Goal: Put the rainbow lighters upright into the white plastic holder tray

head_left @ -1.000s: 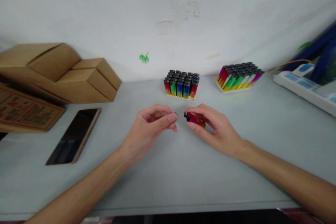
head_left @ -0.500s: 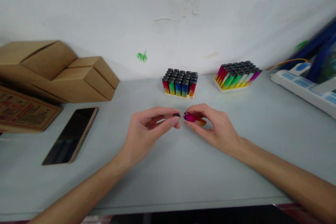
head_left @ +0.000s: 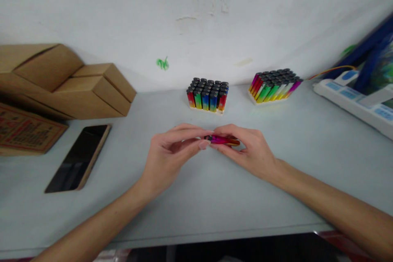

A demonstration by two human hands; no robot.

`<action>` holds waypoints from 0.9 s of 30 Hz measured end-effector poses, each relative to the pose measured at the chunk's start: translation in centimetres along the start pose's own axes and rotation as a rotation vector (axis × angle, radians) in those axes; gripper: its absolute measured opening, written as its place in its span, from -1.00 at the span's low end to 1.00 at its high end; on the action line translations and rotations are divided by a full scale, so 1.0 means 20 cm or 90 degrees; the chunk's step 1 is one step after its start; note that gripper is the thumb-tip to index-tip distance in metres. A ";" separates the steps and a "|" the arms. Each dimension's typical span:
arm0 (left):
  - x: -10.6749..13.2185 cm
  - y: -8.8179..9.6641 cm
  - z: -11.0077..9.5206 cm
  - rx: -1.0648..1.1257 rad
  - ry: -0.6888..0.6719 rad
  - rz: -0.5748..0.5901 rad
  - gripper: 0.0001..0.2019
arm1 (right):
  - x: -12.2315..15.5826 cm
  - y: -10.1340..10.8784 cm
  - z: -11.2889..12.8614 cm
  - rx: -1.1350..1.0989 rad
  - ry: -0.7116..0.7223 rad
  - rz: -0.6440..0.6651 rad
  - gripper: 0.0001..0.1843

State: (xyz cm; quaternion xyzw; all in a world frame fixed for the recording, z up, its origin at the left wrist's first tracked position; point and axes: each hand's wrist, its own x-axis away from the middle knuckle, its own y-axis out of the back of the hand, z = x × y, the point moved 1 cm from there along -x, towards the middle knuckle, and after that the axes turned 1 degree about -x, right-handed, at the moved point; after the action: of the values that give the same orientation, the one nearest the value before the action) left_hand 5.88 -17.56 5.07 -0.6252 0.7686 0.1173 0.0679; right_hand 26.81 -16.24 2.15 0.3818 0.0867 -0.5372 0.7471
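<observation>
My right hand (head_left: 245, 149) grips a magenta-to-orange lighter (head_left: 223, 140) lying sideways, its top pointing left. My left hand (head_left: 173, 153) pinches a small dark cap (head_left: 208, 137) between thumb and fingertips, pressed against the lighter's top end. Both hands meet just above the pale table (head_left: 196, 196) near its middle. Behind them stands a block of upright rainbow lighters (head_left: 208, 96), and further right a second block of lighters (head_left: 273, 86) leans sideways.
A dark phone (head_left: 79, 157) lies at the left. Brown cardboard boxes (head_left: 70, 86) and a printed carton (head_left: 27, 129) sit at the far left. A white power strip (head_left: 353, 100) with cables occupies the right edge. A white wall rises behind.
My hands have closed the gap between them: the dark cap in my left fingers now touches the top of the lighter held in my right hand.
</observation>
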 end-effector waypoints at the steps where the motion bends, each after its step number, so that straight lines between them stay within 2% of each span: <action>1: 0.00 0.00 0.00 -0.003 0.000 -0.001 -0.82 | 0.00 0.00 0.00 0.002 0.001 -0.004 -0.88; 27: 0.01 -0.03 0.02 -0.032 -0.002 -0.007 -0.83 | 0.00 0.00 0.01 -0.013 0.026 -0.019 -0.87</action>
State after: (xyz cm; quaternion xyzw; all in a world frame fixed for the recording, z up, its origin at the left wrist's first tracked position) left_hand 6.33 -17.72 4.64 -0.6309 0.7617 0.1374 0.0540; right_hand 26.76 -16.37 2.16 0.3838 0.1131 -0.5397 0.7407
